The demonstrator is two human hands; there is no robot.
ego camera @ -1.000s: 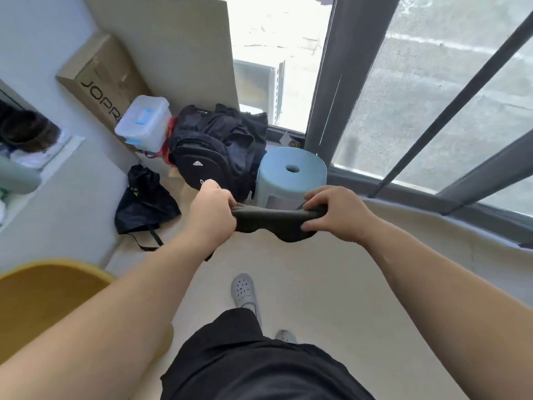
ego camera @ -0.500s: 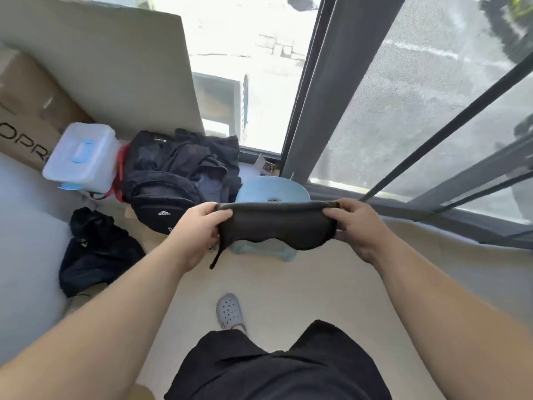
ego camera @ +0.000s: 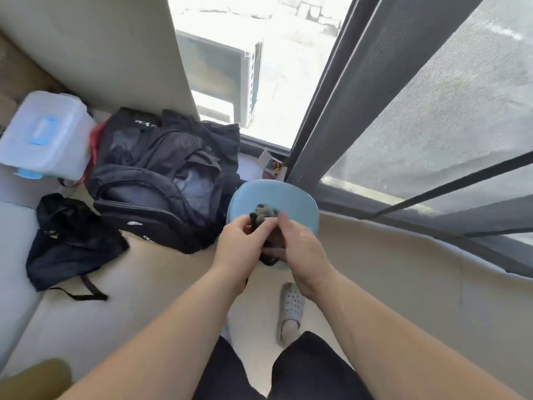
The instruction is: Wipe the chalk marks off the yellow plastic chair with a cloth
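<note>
Two hands grip one dark cloth [ego camera: 261, 216], bunched between them above one blue stool [ego camera: 291, 197]. The left hand [ego camera: 239, 249] pinches its top; the right hand [ego camera: 300, 255] curls round its lower part. One yellow chair [ego camera: 37, 376] shows only as an edge at lower left, well apart, on the left hand's side. No chalk marks are visible.

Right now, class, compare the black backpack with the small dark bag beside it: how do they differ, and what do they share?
The black backpack is bulky and stuffed; the small dark bag lies flat and crumpled. The backpack is larger than the bag. Clothing is heaped on the backpack; nothing lies on the bag. Both are dark fabric, on the floor.
</note>
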